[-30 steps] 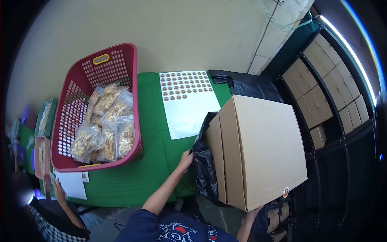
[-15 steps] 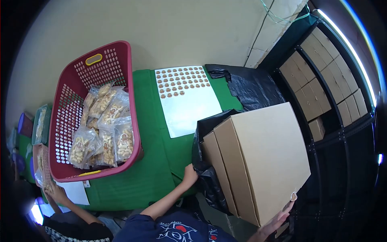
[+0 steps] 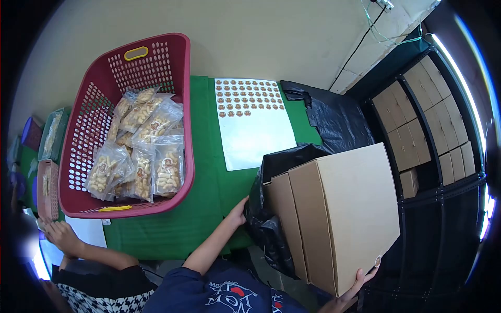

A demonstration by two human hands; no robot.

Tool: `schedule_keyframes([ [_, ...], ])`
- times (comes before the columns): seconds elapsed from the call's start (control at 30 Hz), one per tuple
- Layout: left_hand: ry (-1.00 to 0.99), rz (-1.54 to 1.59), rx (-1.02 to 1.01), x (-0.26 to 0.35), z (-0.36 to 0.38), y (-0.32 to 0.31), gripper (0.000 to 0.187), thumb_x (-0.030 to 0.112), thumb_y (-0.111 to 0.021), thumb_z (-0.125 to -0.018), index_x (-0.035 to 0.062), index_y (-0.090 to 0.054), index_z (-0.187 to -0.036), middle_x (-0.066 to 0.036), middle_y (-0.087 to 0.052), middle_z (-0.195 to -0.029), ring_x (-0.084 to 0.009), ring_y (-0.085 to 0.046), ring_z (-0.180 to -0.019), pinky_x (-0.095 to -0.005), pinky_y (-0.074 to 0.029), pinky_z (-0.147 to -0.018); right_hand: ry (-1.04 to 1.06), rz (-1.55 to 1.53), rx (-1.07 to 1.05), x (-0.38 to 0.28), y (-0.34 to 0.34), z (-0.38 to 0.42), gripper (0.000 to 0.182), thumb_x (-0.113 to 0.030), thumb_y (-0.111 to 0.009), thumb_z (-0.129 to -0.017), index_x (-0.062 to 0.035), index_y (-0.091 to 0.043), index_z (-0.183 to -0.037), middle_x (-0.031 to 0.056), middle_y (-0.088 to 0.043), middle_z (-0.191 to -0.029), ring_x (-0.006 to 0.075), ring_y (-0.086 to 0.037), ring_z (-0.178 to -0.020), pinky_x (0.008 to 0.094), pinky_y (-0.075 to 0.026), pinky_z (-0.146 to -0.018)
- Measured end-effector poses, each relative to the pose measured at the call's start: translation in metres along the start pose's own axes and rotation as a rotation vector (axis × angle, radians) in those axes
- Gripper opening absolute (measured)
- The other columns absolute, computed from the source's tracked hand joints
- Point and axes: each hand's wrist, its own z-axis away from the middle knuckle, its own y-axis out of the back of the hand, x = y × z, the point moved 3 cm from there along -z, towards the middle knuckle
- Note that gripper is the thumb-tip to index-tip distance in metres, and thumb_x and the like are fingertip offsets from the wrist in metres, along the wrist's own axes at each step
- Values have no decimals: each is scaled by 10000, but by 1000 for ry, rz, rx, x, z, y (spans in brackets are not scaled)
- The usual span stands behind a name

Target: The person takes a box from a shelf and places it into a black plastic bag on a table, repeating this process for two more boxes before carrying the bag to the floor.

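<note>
You steady a tilted cardboard carton point(image 3: 360, 219) beside the green-covered table point(image 3: 209, 229), black plastic bag point(image 3: 269, 240) at its side.
Your left hand point(image 3: 238, 211) closes on the bag's edge, fingertips hidden, probably keeping it against the carton; your right hand point(image 3: 355, 288), thumb apart from extended fingers, cups the lower edge, seemingly to bear weight.

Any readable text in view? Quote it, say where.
"LOVE", small, on the navy shirt; its larger print is too distorted to quote surely.
Stickers on the white sheet: too small.
Pouch labels: too small.
Sticker on the cardboard box: unreadable.
</note>
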Motion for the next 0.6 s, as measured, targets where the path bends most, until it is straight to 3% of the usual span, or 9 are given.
schedule_keyframes([
  [0.1, -10, 56, -26, 3, -1, -2, 277, 252, -475, -894, 36, -555, -1049, -114, -612, -1013, -246, -594, -931, -415, -472, -850, -108, 18, -32, 9, 20, -6, 936, -345, -782, -620, 5, -273, -1322, 181, -344, -1319, 279, -364, -1184, 442, -306, -982],
  [0.2, -30, 216, 183, -7, -3, 6, 272, 241, -478, -890, 36, -560, -1048, -127, -608, -1022, -260, -587, -946, -433, -460, -865, -183, -23, 11, -29, -21, 14, 949, -345, -784, -625, 11, -256, -1329, 182, -360, -1309, 276, -387, -1163, 433, -329, -965],
  [0.3, 90, 200, -95, -4, -3, 13, 289, 246, -474, -892, 30, -554, -1066, -131, -603, -1034, -264, -583, -952, -440, -450, -878, -326, -148, -121, -19, -14, 18, 757, -345, -618, -739, -4, -275, -1322, 164, -378, -1299, 260, -406, -1157, 405, -338, -961],
  [0.4, 107, 175, -158, -3, 5, -1, 298, 266, -475, -895, 32, -565, -1055, -117, -612, -1021, -255, -586, -948, -440, -445, -884, -469, -266, -259, -10, -3, 24, 586, -344, -453, -854, -19, -294, -1315, 147, -395, -1289, 245, -426, -1151, 378, -347, -956],
  [0.5, 130, 228, -281, -4, 13, -21, 308, 286, -472, -897, 32, -582, -1030, -107, -622, -998, -240, -597, -918, -425, -453, -875, -597, -423, -230, -9, 7, 25, 484, -289, -411, -880, -6, -360, -1270, 153, -476, -1198, 239, -482, -1084, 370, -388, -914],
  [0.6, 217, 96, -398, -1, 11, -25, 330, 317, -488, -888, 29, -592, -1010, -102, -630, -974, -230, -607, -887, -387, -468, -857, -585, -403, -213, -13, 11, 25, 519, -323, -425, -870, -9, -349, -1276, 158, -465, -1208, 248, -484, -1082, 363, -406, -891],
])
